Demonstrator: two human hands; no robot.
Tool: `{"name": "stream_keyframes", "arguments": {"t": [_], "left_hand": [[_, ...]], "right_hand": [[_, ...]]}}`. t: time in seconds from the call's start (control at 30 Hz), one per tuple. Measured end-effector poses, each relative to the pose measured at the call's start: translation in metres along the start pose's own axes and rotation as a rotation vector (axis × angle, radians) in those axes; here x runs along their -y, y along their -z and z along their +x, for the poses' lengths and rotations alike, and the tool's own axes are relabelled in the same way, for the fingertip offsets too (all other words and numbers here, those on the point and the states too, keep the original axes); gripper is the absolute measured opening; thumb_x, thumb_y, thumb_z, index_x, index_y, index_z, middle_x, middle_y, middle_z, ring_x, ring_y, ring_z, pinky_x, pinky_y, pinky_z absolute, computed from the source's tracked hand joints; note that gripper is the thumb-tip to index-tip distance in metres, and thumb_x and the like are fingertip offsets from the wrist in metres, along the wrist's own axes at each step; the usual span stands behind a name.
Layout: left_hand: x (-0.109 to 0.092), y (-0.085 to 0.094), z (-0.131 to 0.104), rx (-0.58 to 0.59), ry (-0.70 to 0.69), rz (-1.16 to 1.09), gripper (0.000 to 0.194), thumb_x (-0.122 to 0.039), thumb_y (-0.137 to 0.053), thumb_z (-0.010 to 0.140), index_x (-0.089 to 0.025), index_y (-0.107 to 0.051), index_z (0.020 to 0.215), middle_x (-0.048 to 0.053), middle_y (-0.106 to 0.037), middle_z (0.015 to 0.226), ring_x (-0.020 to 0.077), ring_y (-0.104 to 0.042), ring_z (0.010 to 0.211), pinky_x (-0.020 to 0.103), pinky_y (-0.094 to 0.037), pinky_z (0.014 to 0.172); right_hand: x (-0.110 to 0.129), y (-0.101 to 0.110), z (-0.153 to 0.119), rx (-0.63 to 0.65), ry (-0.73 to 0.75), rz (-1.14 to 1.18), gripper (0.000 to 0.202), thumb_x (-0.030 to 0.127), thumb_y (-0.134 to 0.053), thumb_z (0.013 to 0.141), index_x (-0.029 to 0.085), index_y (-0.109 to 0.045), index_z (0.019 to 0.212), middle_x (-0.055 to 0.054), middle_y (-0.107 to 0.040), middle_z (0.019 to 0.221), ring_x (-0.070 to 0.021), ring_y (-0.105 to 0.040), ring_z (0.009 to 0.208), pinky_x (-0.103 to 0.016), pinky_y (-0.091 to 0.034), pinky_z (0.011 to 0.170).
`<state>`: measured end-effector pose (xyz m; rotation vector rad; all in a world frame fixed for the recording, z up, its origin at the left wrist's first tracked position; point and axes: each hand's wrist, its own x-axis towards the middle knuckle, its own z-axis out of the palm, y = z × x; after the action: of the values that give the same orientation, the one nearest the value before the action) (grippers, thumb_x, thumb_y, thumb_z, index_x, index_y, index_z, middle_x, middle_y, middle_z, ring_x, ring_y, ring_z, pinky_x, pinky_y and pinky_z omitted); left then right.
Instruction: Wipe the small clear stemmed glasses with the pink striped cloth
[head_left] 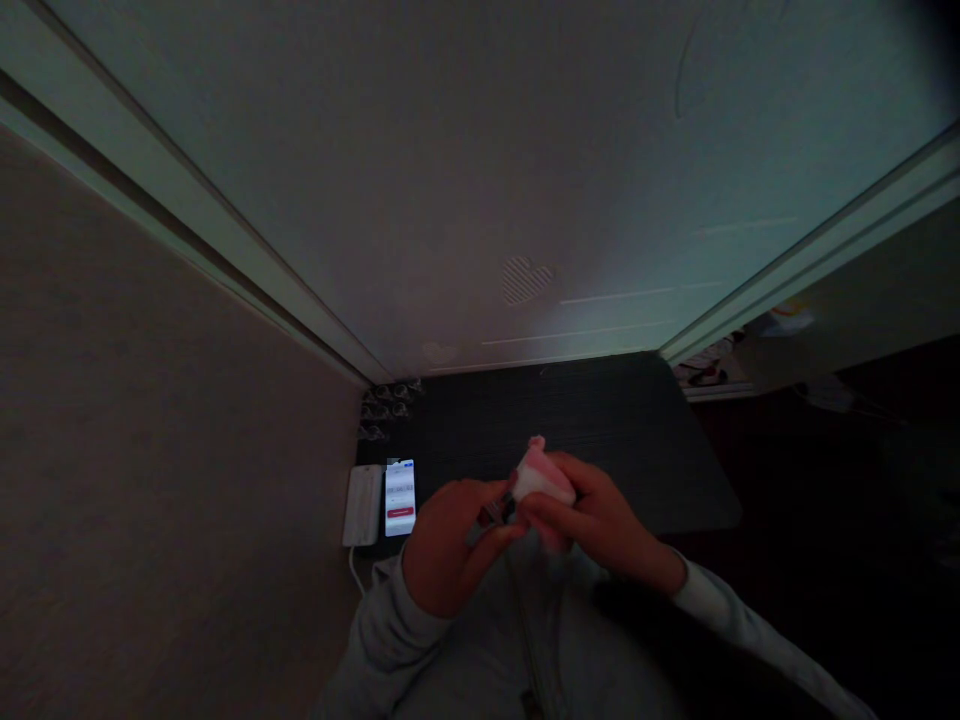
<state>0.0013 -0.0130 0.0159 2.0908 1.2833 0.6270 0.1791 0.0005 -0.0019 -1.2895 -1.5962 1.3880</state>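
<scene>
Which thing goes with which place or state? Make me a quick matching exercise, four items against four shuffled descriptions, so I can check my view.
Things:
1. Phone
2. Pink-and-white item
3. White box
4. Small clear items

Descriptions:
A. At the far left corner of the table
B. Lit up
C. Gripped by the right hand
D. With a cable at its near end

Pairs: 1-B, 2-C, 3-D, 4-A

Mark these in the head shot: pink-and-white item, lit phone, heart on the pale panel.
Pink-and-white item (541, 479): head view, on its white middle.
Lit phone (400, 498): head view, on the middle of its screen.
Heart (526, 281): head view, on its striped middle.
</scene>
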Motion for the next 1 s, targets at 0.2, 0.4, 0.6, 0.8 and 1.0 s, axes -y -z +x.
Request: {"name": "stream_keyframes", "arguments": {"t": [0.2, 0.4, 0.6, 0.8, 1.0], "left_hand": [[0.0, 0.0, 0.001, 0.037, 0.02, -0.034, 0.029, -0.036, -0.048, 0.078, -0.016, -0.054, 0.097, 0.005, -0.062, 0.078, 0.0161, -0.056, 0.069, 0.028, -0.043, 0.064], [0.0, -0.001, 0.0, 0.061, 0.01, -0.052, 0.029, -0.037, -0.047, 0.078, -0.017, -0.054, 0.098, 0.005, -0.062, 0.077, 0.0167, -0.056, 0.069, 0.028, -0.043, 0.063], [-0.004, -0.001, 0.002, 0.048, 0.033, -0.033, 0.03, -0.039, -0.047, 0.078, -0.017, -0.055, 0.096, 0.004, -0.062, 0.076, 0.0158, -0.055, 0.066, 0.028, -0.042, 0.062], [-0.005, -0.002, 0.002, 0.037, 0.065, -0.03, 0.029, -0.038, -0.049, 0.077, -0.016, -0.056, 0.095, 0.004, -0.063, 0.078, 0.0158, -0.056, 0.067, 0.028, -0.043, 0.062], [-0.005, -0.003, 0.0, 0.03, 0.104, -0.054, 0.029, -0.036, -0.049, 0.077, -0.015, -0.055, 0.096, 0.006, -0.063, 0.081, 0.0158, -0.057, 0.069, 0.028, -0.044, 0.064]], "right_hand": [[0.003, 0.004, 0.002, 0.021, -0.015, -0.053, 0.015, 0.03, -0.056, 0.072, 0.015, -0.054, 0.066, 0.003, -0.05, 0.059, -0.0095, -0.045, 0.053, -0.02, -0.036, 0.049], [0.003, 0.007, 0.003, 0.037, 0.01, -0.104, 0.015, 0.028, -0.057, 0.07, 0.015, -0.053, 0.063, 0.003, -0.048, 0.056, -0.009, -0.043, 0.052, -0.02, -0.033, 0.048], [0.001, 0.001, 0.002, 0.003, 0.024, -0.043, 0.013, 0.028, -0.056, 0.071, 0.017, -0.05, 0.067, 0.003, -0.048, 0.061, -0.0091, -0.044, 0.054, -0.019, -0.035, 0.05], [-0.001, -0.008, 0.001, -0.042, -0.008, -0.033, 0.018, 0.028, -0.06, 0.068, 0.018, -0.046, 0.073, 0.004, -0.048, 0.064, -0.009, -0.044, 0.054, -0.019, -0.036, 0.049], [-0.006, -0.012, 0.002, -0.072, 0.021, -0.106, 0.017, 0.03, -0.055, 0.072, 0.018, -0.043, 0.073, 0.003, -0.047, 0.063, -0.0094, -0.043, 0.053, -0.02, -0.034, 0.047]]}}
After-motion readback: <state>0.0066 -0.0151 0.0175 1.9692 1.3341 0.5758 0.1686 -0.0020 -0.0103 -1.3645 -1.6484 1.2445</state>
